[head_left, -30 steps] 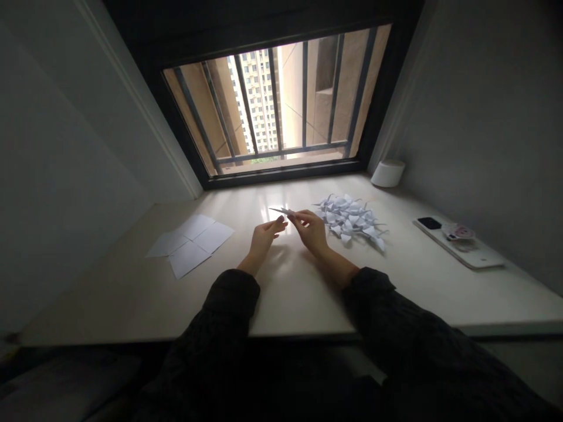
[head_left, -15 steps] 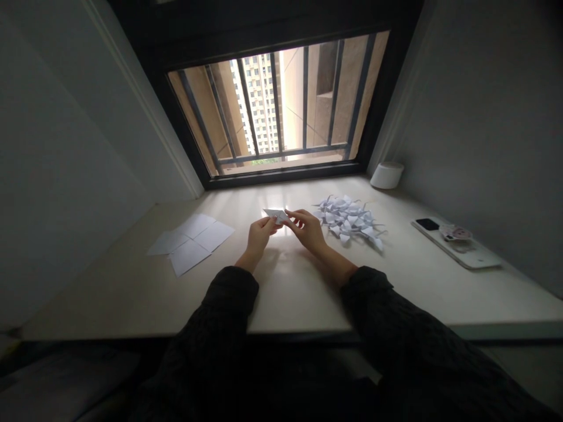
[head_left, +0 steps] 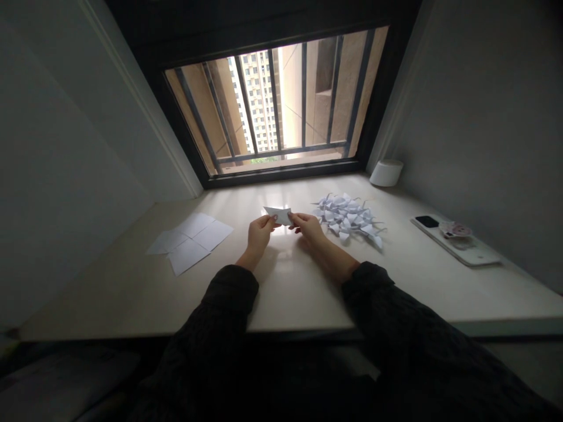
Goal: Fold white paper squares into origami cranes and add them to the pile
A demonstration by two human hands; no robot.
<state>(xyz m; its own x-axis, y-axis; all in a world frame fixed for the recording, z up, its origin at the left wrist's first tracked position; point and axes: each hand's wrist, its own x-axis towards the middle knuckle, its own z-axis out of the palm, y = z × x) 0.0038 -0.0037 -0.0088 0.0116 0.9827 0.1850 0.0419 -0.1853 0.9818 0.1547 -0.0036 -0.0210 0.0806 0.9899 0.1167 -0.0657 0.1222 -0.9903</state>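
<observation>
A small folded white paper piece [head_left: 278,214] is pinched between both hands just above the pale desk [head_left: 285,281]. My left hand [head_left: 259,231] grips its left end and my right hand [head_left: 308,227] grips its right end. The paper's broad side faces the camera. To the right of my right hand lies a heap of several folded white paper shapes [head_left: 349,220]. Flat white paper squares [head_left: 189,243] lie to the left of my left hand. Both forearms wear dark sleeves.
A white phone with a pink charm [head_left: 455,240] lies at the right of the desk. A white round container [head_left: 386,173] stands in the back right corner. A barred window [head_left: 277,105] fills the wall behind the desk. Walls close in on both sides.
The folded paper was held edge-on by my right hand with my left hand close by. Both hands now pinch it and have turned it so its flat side shows.
</observation>
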